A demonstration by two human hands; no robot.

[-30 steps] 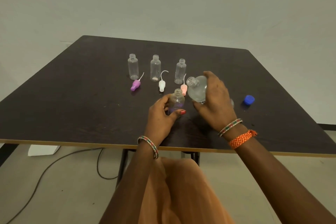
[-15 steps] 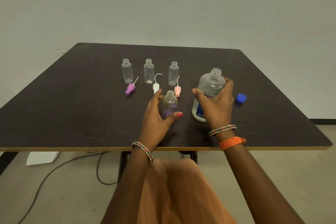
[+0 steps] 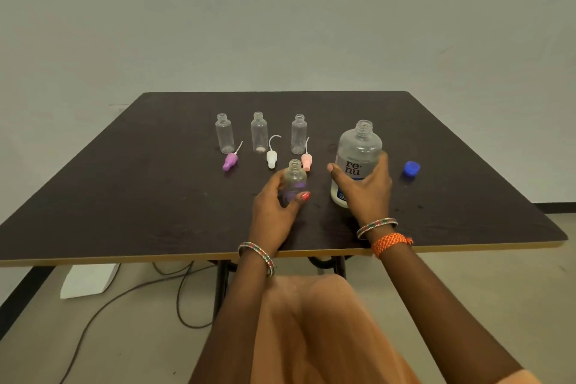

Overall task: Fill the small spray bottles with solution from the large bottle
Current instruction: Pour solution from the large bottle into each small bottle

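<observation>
The large clear bottle (image 3: 357, 153) stands upright and uncapped on the dark table (image 3: 124, 196), gripped low down by my right hand (image 3: 364, 193). My left hand (image 3: 274, 209) holds a small clear bottle (image 3: 294, 179), open at the top, just left of it. Three more small open bottles stand in a row behind: left (image 3: 224, 134), middle (image 3: 259, 132), right (image 3: 299, 134). In front of them lie a purple spray top (image 3: 230, 161), a white spray top (image 3: 271, 158) and a pink spray top (image 3: 306, 161).
A blue cap (image 3: 411, 169) lies on the table right of the large bottle. Under the table's near edge are its black legs (image 3: 221, 284), cables (image 3: 131, 293) on the floor and a white box (image 3: 88, 279). My lap in orange cloth (image 3: 321, 330) is below.
The large bottle went from tilted over the small bottle to standing upright on the table at the right. My left hand keeps holding the small bottle.
</observation>
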